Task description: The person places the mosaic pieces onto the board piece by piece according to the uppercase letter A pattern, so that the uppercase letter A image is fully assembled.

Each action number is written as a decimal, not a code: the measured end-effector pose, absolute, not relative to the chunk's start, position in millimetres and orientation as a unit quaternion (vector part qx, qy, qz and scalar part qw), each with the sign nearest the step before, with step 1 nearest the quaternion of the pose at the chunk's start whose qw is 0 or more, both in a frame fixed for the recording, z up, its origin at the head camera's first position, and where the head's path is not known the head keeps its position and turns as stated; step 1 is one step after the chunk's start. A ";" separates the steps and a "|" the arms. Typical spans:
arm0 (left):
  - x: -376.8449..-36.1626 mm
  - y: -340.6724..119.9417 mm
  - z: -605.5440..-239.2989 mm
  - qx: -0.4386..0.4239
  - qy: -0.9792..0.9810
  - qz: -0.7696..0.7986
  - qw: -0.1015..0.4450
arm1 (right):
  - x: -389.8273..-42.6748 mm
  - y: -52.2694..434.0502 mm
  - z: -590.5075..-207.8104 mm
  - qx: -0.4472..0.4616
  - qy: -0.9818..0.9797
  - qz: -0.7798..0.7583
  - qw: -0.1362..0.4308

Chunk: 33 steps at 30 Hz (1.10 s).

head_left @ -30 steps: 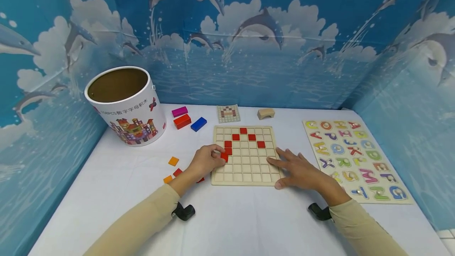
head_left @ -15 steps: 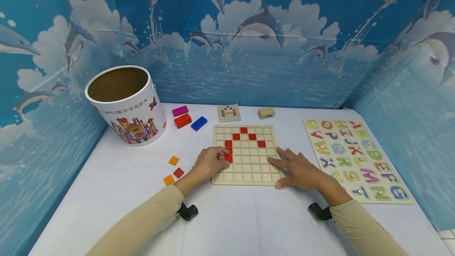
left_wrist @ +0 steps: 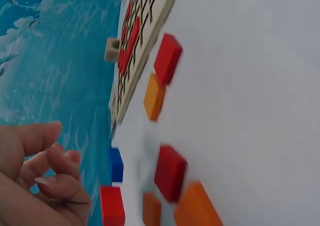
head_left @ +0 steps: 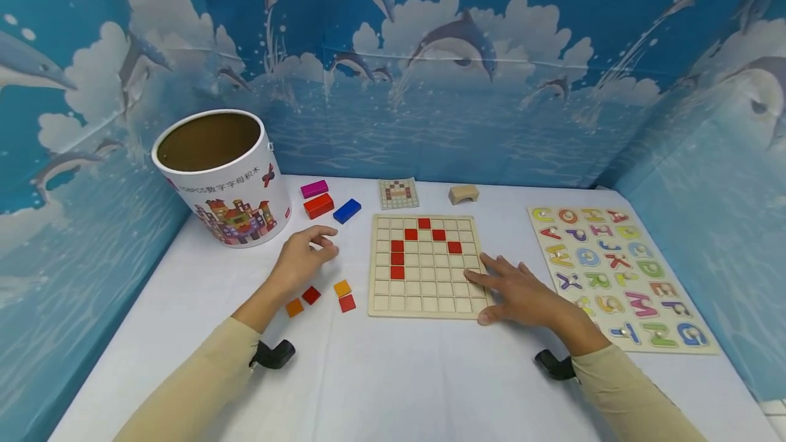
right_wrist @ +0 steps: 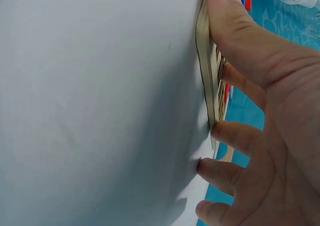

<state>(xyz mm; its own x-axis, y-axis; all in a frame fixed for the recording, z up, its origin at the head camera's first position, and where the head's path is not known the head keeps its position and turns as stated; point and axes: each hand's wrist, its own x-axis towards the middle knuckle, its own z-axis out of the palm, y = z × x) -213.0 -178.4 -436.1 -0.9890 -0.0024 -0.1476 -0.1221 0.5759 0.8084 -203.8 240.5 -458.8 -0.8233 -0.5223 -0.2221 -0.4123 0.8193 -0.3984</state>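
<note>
Left hand (head_left: 301, 260), loosely bent fingers seemingly holding nothing, hangs at the board's (head_left: 430, 286) nine o'clock; right hand (head_left: 517, 294), fingers apart, touches its three o'clock edge

Left hand (head_left: 301, 258): fingers (head_left: 319, 231) loosely bent, thumb (head_left: 328, 252) near their tips. Right hand (head_left: 520, 296): fingers spread, thumb apart from them.

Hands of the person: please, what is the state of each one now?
Left hand: open, fingers loosely curled, nothing visibly held.
Right hand: open, fingers spread, touching the edge of the grid board.
</note>
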 end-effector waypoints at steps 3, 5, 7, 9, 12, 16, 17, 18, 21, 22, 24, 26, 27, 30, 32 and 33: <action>-206.6 -193.4 -439.2 -0.041 0.894 0.438 0.083 | -204.2 243.5 -458.4 -0.248 0.939 -0.174 0.160; -197.6 -202.9 -445.0 -0.042 0.902 0.419 0.095 | -204.3 243.1 -460.1 -0.251 0.938 -0.176 0.160; -188.4 -210.2 -450.6 -0.039 0.912 0.397 0.098 | -204.6 242.5 -460.8 -0.255 0.938 -0.177 0.158; -180.3 -215.6 -455.6 -0.033 0.920 0.378 0.094 | -204.6 242.5 -461.0 -0.254 0.938 -0.177 0.158; -171.8 -219.8 -461.1 -0.022 0.933 0.348 0.084 | -204.1 243.4 -460.7 -0.252 0.939 -0.173 0.159; -168.3 -220.8 -466.5 -0.016 0.944 0.319 0.079 | -203.0 244.6 -460.1 -0.252 0.939 -0.171 0.158; -168.2 -220.4 -467.5 -0.017 0.945 0.316 0.080 | -203.0 244.5 -460.0 -0.253 0.939 -0.173 0.157; -168.3 -220.0 -468.3 -0.020 0.946 0.315 0.080 | -203.1 244.3 -460.0 -0.254 0.938 -0.175 0.157; -167.9 -217.2 -470.0 -0.026 0.945 0.313 0.085 | -203.6 243.6 -460.1 -0.256 0.938 -0.174 0.157; -167.6 -215.9 -470.0 -0.027 0.945 0.313 0.087 | -203.8 243.4 -460.3 -0.257 0.938 -0.172 0.156; -167.3 -213.8 -469.8 -0.027 0.946 0.312 0.088 | -204.2 243.2 -460.8 -0.257 0.939 -0.169 0.153; -167.4 -211.8 -469.2 -0.021 0.947 0.308 0.084 | -204.3 243.1 -461.0 -0.256 0.940 -0.166 0.151; -167.7 -211.0 -468.9 -0.017 0.948 0.306 0.082 | -204.3 242.9 -460.9 -0.256 0.940 -0.166 0.150; -168.7 -209.4 -468.5 -0.003 0.950 0.303 0.076 | -203.8 242.8 -460.3 -0.253 0.941 -0.167 0.149; -169.3 -208.8 -468.4 0.007 0.950 0.304 0.076 | -203.3 242.7 -459.8 -0.252 0.941 -0.169 0.150; -169.7 -208.6 -468.4 0.012 0.949 0.305 0.076 | -203.1 242.6 -459.7 -0.251 0.941 -0.169 0.151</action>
